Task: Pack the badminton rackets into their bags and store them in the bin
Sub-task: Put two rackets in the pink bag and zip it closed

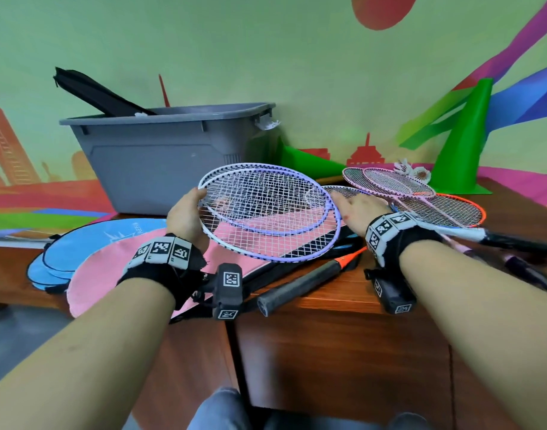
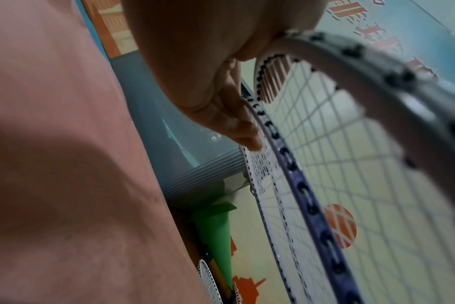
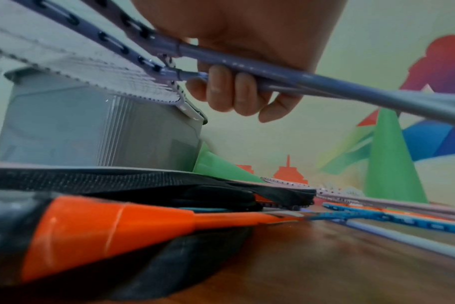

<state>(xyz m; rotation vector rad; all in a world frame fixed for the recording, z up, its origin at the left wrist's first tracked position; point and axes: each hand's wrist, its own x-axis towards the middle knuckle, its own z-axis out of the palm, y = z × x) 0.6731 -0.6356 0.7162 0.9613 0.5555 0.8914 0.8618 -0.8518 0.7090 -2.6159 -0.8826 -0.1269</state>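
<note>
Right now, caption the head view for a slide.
Both hands, left hand and right hand, hold two purple rackets above the pink bag.

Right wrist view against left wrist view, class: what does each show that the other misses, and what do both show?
Only the right wrist view shows the right hand gripping two purple shafts, with the orange-throated racket lying below. Only the left wrist view shows the left hand holding the purple racket heads by their rims. Both show the grey bin and a green cone.

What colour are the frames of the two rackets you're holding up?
Light purple frames with white strings, best seen in the head view.
</note>
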